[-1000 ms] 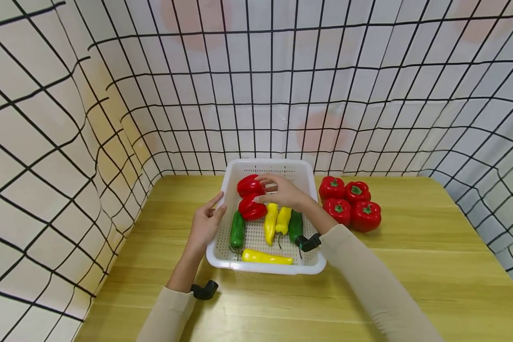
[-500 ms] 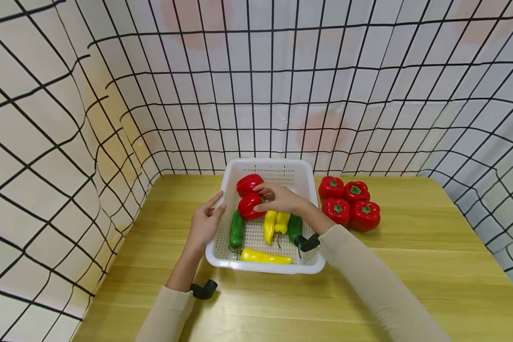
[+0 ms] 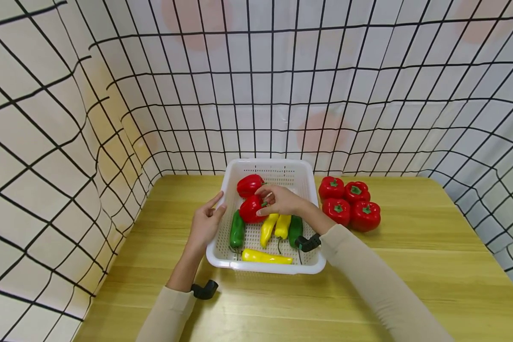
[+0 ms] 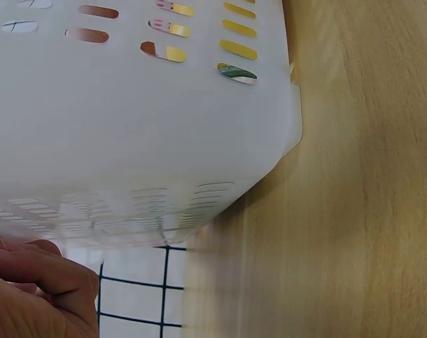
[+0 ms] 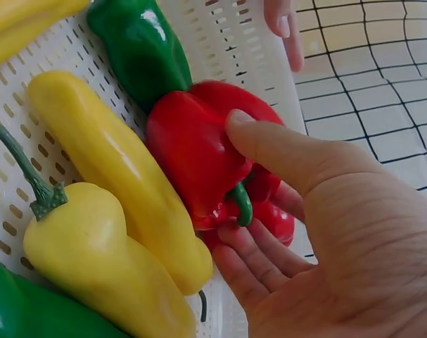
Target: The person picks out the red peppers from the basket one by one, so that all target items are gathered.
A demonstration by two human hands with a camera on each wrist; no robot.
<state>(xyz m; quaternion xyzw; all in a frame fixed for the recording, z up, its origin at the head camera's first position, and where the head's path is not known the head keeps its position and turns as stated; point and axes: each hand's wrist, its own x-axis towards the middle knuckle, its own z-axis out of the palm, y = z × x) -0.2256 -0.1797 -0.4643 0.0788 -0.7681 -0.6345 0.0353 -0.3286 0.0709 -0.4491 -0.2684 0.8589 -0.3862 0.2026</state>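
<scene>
In the head view, a white plastic basket (image 3: pixel 267 162) holds red, yellow and green peppers. My left hand (image 3: pixel 205 221) grips its left rim, thumb at the top edge; the left wrist view shows bent fingers (image 4: pixel 55 278) close by the outer wall. My right hand (image 3: pixel 284 200) reaches inside and holds a red bell pepper (image 3: pixel 251 209) at its stem end. Up close, the thumb lies on this bell pepper (image 5: pixel 195 144) and the other fingers bend beneath its green stem. A second red bell pepper (image 3: pixel 249 185) lies just behind it.
In the basket are yellow peppers (image 3: pixel 267 257) and green peppers (image 3: pixel 237 230). Several more red bell peppers (image 3: pixel 352 204) stand grouped on the wooden table (image 3: pixel 427 247) right of the basket. Black wire mesh (image 3: pixel 273 102) with white cloth encloses the back and sides.
My right hand has moved down and in onto the front red bell pepper, which has turned so its stem shows. A yellow pepper beside it has shifted slightly left. My left hand stays put.
</scene>
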